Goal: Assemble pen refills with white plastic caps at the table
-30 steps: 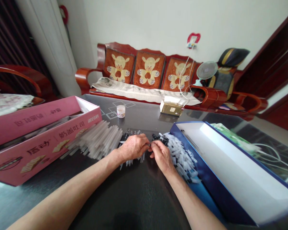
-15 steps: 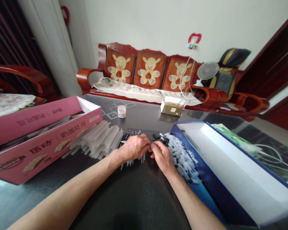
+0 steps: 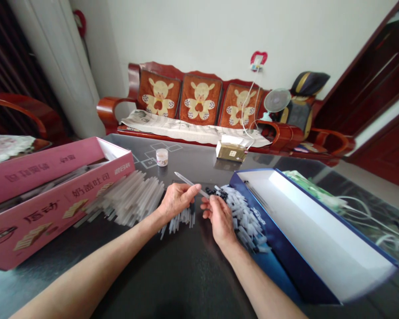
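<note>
A slim translucent white pen (image 3: 183, 178) slants between my two hands, its pointed end toward the far left. My left hand (image 3: 177, 201) pinches it near the middle, thumb on top. At the other end of the pen, the fingers of my right hand (image 3: 220, 217) are closed around it. Beneath and beside my left hand lie pen refills (image 3: 182, 220), partly covered by it. Translucent pen barrels (image 3: 136, 197) are piled to its left. Just right of my right hand is a heap of white pen caps (image 3: 248, 217), with small black plugs (image 3: 217, 192) at its far side.
A pink box (image 3: 63, 195) stands on the left of the dark table (image 3: 173, 274), an open blue box (image 3: 286, 248) on the right. Farther back are a small white jar (image 3: 162, 157) and a tissue box (image 3: 232, 153). Behind is a wooden sofa (image 3: 115, 108).
The pen now shows between my hands, where they were pressed together over the refills. My left hand has shifted slightly left. The whole view has also turned a little.
</note>
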Action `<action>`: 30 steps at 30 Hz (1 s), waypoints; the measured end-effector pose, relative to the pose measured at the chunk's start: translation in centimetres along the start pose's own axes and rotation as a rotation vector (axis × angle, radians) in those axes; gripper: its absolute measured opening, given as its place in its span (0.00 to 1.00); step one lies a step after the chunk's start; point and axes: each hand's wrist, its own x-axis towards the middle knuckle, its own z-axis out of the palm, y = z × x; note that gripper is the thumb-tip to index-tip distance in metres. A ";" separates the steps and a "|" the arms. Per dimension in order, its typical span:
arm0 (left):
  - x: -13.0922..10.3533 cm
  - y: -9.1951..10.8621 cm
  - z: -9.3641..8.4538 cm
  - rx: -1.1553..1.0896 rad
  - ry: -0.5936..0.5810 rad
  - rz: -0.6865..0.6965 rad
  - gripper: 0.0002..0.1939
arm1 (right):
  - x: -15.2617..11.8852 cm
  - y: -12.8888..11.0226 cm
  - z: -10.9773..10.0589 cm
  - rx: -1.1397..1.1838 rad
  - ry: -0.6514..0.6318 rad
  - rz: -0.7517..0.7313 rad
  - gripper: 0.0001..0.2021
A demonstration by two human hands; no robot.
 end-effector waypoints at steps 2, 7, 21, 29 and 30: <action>0.4 -0.2 0.2 -0.270 -0.013 -0.152 0.26 | -0.5 -0.3 0.6 0.078 -0.032 0.035 0.16; 0.9 0.0 0.0 -0.761 -0.036 -0.254 0.20 | -1.3 -1.2 1.6 0.217 -0.222 0.232 0.17; 1.0 -0.4 -0.4 -0.516 -0.123 -0.073 0.26 | 2.9 -5.0 -6.0 -0.933 -0.005 -0.426 0.07; 0.6 -0.8 -0.5 0.032 -0.100 0.162 0.20 | 1.7 -6.7 -5.6 -1.481 -0.181 -0.049 0.11; 0.6 -0.7 -0.5 0.053 -0.105 0.169 0.21 | 1.4 -6.9 -5.2 -1.532 -0.188 -0.004 0.11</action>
